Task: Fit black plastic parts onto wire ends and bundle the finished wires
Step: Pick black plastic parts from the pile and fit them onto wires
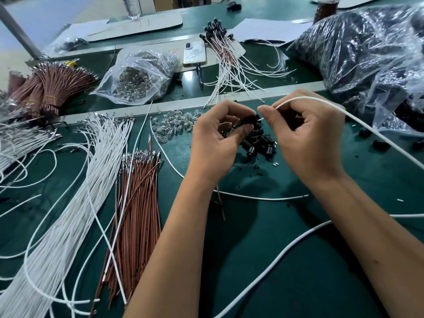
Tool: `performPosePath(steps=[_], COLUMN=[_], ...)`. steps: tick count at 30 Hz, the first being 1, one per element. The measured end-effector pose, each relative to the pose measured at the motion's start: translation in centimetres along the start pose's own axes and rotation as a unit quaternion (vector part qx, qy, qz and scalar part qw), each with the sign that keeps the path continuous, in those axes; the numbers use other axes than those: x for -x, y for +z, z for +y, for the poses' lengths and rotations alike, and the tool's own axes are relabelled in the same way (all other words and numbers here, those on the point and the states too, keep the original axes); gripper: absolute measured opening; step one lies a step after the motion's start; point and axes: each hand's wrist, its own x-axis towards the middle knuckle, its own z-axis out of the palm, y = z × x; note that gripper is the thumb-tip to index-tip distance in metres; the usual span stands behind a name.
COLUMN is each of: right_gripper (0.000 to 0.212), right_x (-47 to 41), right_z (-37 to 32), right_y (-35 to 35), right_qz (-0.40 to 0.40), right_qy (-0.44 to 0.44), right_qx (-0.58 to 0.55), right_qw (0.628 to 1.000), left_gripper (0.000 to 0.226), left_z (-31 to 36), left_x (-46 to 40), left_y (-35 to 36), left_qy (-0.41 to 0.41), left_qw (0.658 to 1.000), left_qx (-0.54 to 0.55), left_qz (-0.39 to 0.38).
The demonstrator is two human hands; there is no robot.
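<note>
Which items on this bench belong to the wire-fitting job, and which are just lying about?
In the job: white wire pinched by the right hand; black plastic part held by the left hand; pile of black parts; loose white wires; brown wires.
Lying about: phone; pen; paper sheets.

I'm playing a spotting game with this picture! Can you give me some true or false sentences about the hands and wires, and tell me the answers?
1. The right hand pinches a white wire. True.
2. The left hand is flat on the table. False: it holds a black plastic part.
3. The phone lies in front of the brown wires. False: it lies farther back, beside a clear bag.
4. Loose black parts lie below the hands. True.
</note>
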Motion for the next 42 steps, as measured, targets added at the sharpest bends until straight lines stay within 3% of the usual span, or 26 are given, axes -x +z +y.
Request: performPosePath(steps=[7, 12, 17, 23, 32, 42], right_gripper=[0.031, 0.029, 0.030, 0.055, 0.055, 0.060], right_x=[0.07, 0.01, -0.21, -0.03, 0.11, 0.17], right_z=[-0.28, -0.30, -0.17, 0.12, 0.20, 0.16], right_y=[0.14, 0.22, 0.27, 0.39, 0.81, 0.75], right_qz=[-0.018, -0.016, -0.066, -0.122, -0.136, -0.179], right_qy=[0.032, 0.106, 0.156, 0.126, 0.198, 0.188], right_qx=[-0.006, -0.081, -0.131, -0.063, -0.192, -0.157], right_qw=[0.999, 0.991, 0.977, 0.982, 0.951, 0.953], left_gripper=[0.020, 0.021, 0.020, 0.020, 0.024, 0.021], left_z=[0.06, 0.03, -0.03, 0.02, 0.26, 0.45], left_x=[0.05, 0.01, 0.10, 0.14, 0.21, 0.38], left_y=[0.42, 0.74, 0.69, 0.66, 0.62, 0.48], left_qy=[0.000, 0.003, -0.016, -0.030, -0.045, -0.070], left_qw=[1.000, 0.999, 0.998, 0.997, 0.993, 0.991], left_qx=[0.008, 0.037, 0.061, 0.064, 0.105, 0.107], left_qz=[0.005, 0.016, 0.024, 0.038, 0.037, 0.036])
